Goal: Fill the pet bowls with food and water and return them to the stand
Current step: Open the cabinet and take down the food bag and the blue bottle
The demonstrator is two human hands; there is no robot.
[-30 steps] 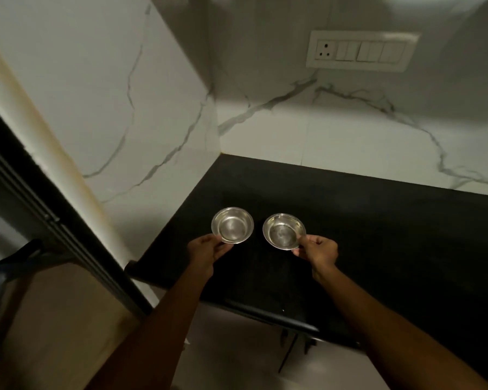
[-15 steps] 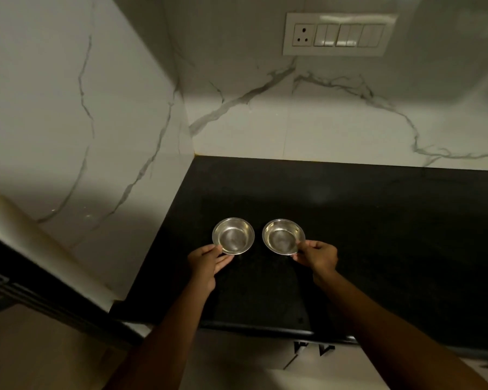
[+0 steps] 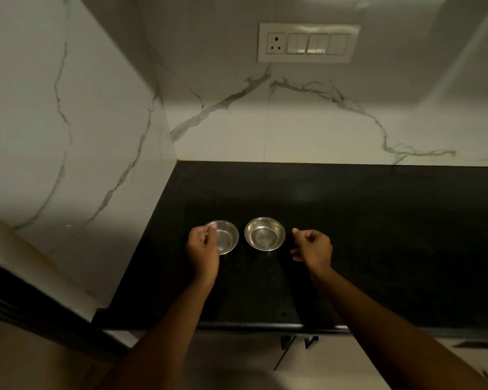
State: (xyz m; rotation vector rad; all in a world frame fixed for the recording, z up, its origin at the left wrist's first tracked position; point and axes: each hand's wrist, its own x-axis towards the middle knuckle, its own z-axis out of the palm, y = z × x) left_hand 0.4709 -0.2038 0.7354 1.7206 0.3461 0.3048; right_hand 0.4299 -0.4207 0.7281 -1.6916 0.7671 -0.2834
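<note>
Two bowls: left bowl (image 3: 227,237) under left grip (image 3: 203,249), right bowl (image 3: 264,234) beside right grip (image 3: 313,247).

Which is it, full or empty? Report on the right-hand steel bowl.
Empty. The right steel bowl stands upright on the black counter, its bare shiny bottom showing.

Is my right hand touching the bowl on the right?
Apart. The head view shows a strip of dark countertop between the right hand and the rim of the right bowl.

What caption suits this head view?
Left hand at the rim of the left bowl, right hand clear of the right bowl, both empty on the black countertop.
</note>
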